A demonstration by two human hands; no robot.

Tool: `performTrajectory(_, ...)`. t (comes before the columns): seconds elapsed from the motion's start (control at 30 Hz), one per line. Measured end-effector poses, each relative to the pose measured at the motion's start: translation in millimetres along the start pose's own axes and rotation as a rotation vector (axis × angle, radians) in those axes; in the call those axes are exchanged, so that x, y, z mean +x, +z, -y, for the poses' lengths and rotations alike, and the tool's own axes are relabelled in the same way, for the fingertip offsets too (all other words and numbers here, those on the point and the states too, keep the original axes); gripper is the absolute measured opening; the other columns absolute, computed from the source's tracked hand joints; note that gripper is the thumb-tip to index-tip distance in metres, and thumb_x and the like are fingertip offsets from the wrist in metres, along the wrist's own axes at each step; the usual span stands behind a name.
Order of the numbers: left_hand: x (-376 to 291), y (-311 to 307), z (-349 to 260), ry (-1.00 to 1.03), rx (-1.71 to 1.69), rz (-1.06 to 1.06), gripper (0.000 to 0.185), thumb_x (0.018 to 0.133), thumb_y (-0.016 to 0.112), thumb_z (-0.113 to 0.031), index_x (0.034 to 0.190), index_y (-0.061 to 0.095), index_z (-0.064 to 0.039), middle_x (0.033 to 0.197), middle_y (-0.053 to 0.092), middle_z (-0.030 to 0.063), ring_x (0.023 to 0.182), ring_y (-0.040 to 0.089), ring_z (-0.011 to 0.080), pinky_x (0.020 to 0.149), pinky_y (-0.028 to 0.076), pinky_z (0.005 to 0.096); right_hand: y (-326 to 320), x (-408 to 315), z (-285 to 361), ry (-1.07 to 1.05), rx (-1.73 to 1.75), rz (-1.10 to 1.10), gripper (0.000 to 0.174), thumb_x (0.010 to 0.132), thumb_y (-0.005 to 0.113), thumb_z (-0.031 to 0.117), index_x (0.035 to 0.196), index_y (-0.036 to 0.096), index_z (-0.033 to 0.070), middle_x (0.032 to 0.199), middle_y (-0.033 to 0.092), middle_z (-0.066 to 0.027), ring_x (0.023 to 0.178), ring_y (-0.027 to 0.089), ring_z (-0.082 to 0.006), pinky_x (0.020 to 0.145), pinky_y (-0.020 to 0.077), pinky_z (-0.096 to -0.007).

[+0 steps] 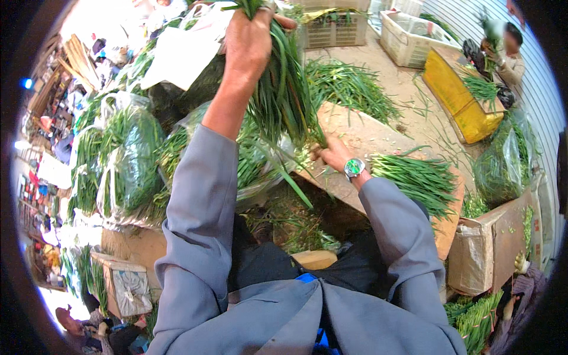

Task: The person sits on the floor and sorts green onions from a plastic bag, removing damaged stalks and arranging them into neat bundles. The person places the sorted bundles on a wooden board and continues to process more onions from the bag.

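My left hand (248, 46) is raised at the top of the view and grips a bunch of long green leaves (282, 93), which look like garlic chives. The bunch hangs down from it over the near-left edge of a wooden board (337, 122). Lower down, my right hand (335, 153), with a green-faced wristwatch (354, 167) on the wrist, has its fingers curled at the bunch's hanging ends. Whether they pinch any stalks is hard to tell. On the board, right of that hand, lies a neat pile of chives (410, 177) with pale stalk ends facing the hand.
Bagged greens (128, 151) stand on the left, near a white sheet (182, 55). Loose leaves (350, 86) lie beyond the board. White crates (415, 37), a yellow-sided box (457, 95) and a box (488, 248) stand on the right. A person (510, 62) holds greens at the upper right.
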State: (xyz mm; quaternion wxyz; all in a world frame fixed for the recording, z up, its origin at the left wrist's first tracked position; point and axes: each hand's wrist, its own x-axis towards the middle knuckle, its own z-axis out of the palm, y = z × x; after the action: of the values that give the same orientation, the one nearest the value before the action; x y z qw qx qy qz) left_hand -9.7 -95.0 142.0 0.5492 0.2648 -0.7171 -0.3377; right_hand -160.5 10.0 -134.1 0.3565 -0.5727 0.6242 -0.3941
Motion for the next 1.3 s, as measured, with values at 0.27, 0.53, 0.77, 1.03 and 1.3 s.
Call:
performTrajectory(0.27, 10.9, -123.2, -1.7, 0.077, 0.015, -0.332, 0.051, 0.105, 0.053, -0.033, 0.074, 0.073, 0.002, 0.065, 0.07, 0.0101, 0.054, 0.063, 0.0178, 0.056, 0.052, 0.0316, 37.5, -25.6, -53.8, -0.131, 0.008, -0.336, 0.033, 0.099, 0.052, 0.023, 0.121, 0.064, 0.002, 0.097, 0.067, -0.0207, 0.091, 0.063, -0.0351, 0.083, 0.048, -0.0455)
performTrajectory(0.53, 11.4, -166.7, 4.2, 0.032, -0.126, -0.512, 0.043, 0.105, 0.053, -0.029, 0.083, 0.069, 0.005, 0.076, 0.071, 0.0148, 0.065, 0.063, 0.019, 0.058, 0.053, 0.0355, 115.9, -83.9, 24.2, 0.247, 0.868, -0.066, 0.051, 0.101, 0.062, 0.051, 0.118, 0.061, 0.003, 0.107, 0.067, -0.0095, 0.071, 0.064, -0.0143, 0.047, 0.0358, -0.0217)
performTrajectory(0.77, -8.4, -147.7, 23.1, 0.023, -0.439, -0.676, 0.031, 0.099, 0.057, -0.024, 0.105, 0.061, 0.006, 0.086, 0.067, 0.0141, 0.073, 0.064, 0.0249, 0.069, 0.055, 0.0401, 183.0, -38.3, 156.3, 0.232, 1.195, 0.038, 0.057, 0.095, 0.073, 0.042, 0.137, 0.053, 0.008, 0.122, 0.07, -0.0096, 0.069, 0.067, -0.0124, 0.048, 0.0384, -0.0189)
performTrajectory(1.03, -17.6, -191.2, 37.6, -0.12, -0.44, -0.725, 0.046, 0.102, 0.049, -0.032, 0.087, 0.063, 0.009, 0.087, 0.064, 0.0201, 0.073, 0.065, 0.0326, 0.065, 0.059, 0.0467, 177.8, -72.6, 69.0, 0.307, 1.018, 0.141, 0.026, 0.104, 0.051, 0.02, 0.122, 0.063, 0.005, 0.064, 0.035, 0.0103, 0.049, 0.028, -0.0034, 0.044, 0.0207, -0.0235)
performTrajectory(1.3, -38.9, -215.9, 101.2, -0.343, -0.59, -0.609, 0.042, 0.106, 0.036, -0.031, 0.121, 0.054, 0.003, 0.121, 0.061, 0.0235, 0.108, 0.062, 0.04, 0.099, 0.051, 0.0575, 168.6, -80.3, 22.6, 0.072, 1.258, 0.002, 0.05, 0.104, 0.062, 0.032, 0.147, 0.047, 0.012, 0.133, 0.058, -0.0039, 0.091, 0.056, -0.0109, 0.058, 0.0352, -0.0198)
